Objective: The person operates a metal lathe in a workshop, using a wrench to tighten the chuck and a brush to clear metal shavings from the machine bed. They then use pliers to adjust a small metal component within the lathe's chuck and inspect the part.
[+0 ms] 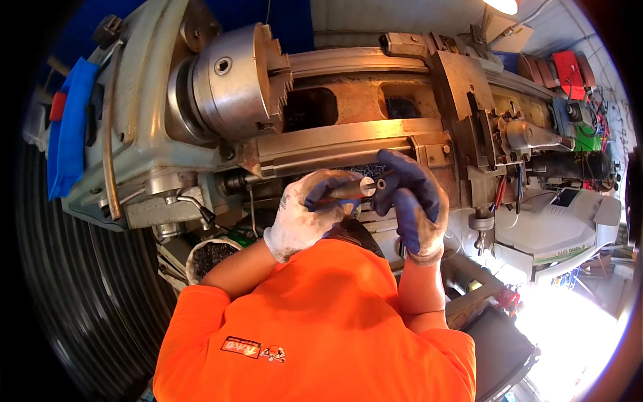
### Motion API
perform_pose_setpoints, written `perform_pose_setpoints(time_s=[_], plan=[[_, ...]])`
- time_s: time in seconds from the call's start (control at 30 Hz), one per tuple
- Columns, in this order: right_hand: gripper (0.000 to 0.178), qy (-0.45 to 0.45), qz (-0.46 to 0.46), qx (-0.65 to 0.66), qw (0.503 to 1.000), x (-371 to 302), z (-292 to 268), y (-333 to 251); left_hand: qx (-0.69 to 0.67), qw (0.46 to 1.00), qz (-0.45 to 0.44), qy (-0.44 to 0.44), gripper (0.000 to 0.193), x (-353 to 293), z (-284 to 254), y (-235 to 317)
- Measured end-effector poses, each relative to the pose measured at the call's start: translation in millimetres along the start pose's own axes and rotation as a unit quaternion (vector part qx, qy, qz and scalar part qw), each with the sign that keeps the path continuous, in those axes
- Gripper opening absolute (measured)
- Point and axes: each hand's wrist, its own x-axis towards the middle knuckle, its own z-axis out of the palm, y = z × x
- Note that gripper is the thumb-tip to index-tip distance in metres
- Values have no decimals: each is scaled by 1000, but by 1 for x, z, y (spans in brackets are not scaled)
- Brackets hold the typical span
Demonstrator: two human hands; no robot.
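My left hand (309, 206), in a white and dark blue work glove, is closed around a round metal bar (365, 187). The bar's bright, flat end face points to the right. Facing it across a narrow gap is a small dark tube (382, 184) with a round hole in its end. My right hand (416, 204), gloved the same way, pinches this tube between thumb and fingers. Both hands are held in front of the lathe bed (348, 132), over metal chips. Most of the bar's length is hidden by my left fingers.
At left stands the lathe headstock with its large jaw chuck (231, 82). The carriage (469, 100) sits to the right. A bent lever (194, 204) sticks out below the headstock. A bucket (213, 258) of dark chips stands by my left elbow. A blue tray (72, 127) lies far left.
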Motion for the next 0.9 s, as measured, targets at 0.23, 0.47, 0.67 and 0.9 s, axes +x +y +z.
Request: perform_pose_setpoints(time_s=[0.23,0.47,0.67,0.9], plan=[[17,117,-70,-421,897,-18,-15,14,316,938,143,21,35,16,9,-27],[24,252,50,-254,932,-82,-40,22,308,922,205,-118,44,29,46,-61],[43,332,-28,-170,928,-112,-57,9,-177,961,-105,-183,39,32,90,-77],[23,312,-14,-246,918,-134,-94,18,-228,961,-94,-123,34,38,131,-71]])
